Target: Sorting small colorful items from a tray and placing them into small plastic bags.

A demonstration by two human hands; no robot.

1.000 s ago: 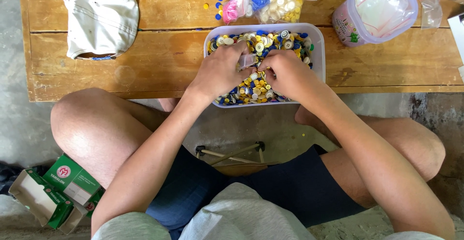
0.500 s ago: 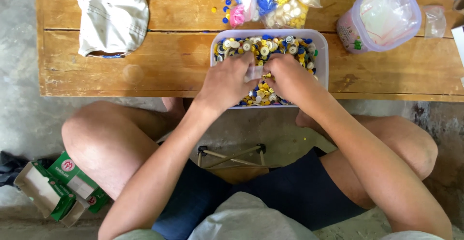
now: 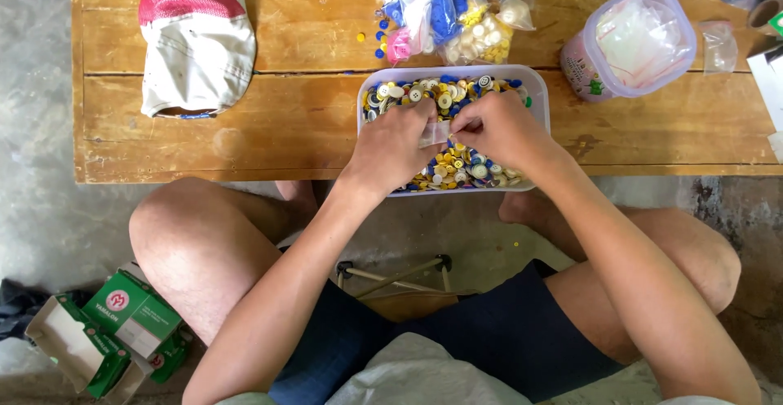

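Wooden table (image 3: 269, 128) at twelve o'clock carries a tub (image 3: 538, 95) of mixed buttons (image 3: 457, 164), over which both forearms angle inward, left hand (image 3: 395, 148) and right hand (image 3: 502, 128) curled knuckles-up, fingertips together pinching a small clear bag (image 3: 435, 133) between them.

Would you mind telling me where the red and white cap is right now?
In the head view, the red and white cap lies on the wooden table at its far left, apart from the button tray.

Buttons (image 3: 457, 164) yellow, white, blue mix; tub (image 3: 540, 95) pale lilac; cap (image 3: 196, 38) white, red; table (image 3: 285, 128) tan wood.
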